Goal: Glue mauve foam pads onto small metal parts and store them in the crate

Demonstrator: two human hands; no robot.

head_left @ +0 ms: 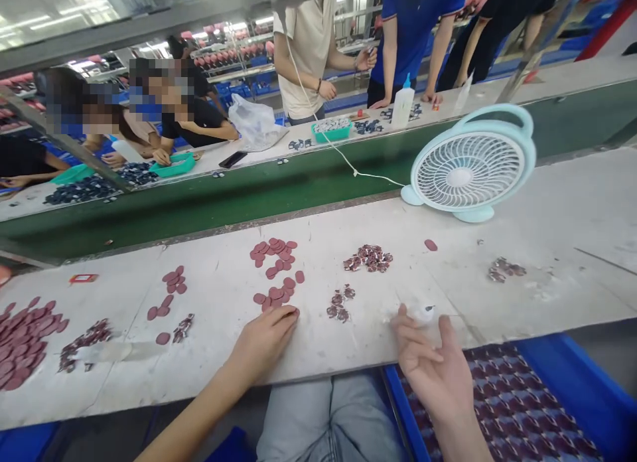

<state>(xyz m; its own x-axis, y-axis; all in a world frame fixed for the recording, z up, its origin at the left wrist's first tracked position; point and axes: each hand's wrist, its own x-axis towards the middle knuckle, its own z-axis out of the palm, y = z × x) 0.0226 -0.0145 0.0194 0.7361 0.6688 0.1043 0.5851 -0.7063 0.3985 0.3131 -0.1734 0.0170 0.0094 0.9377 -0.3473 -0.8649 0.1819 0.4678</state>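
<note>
My left hand rests on the white table, fingers pressed together and tips turned down, beside a small group of dark-red oval pieces. What is under those fingertips, if anything, is hidden. My right hand hovers at the table's front edge, palm partly up, with thumb and fingers apart and nothing visible between them. Just beyond its fingers lies a translucent white object with a dark spot, too blurred to name. Between the hands are small brown-and-white pieces, and a larger pile of them sits farther back.
A light-blue fan stands at the back right, its cord running leftward. Below the right hand is a blue crate with rows of dark-red pieces. Many oval pieces lie far left, near a translucent bottle. Co-workers occupy the opposite bench.
</note>
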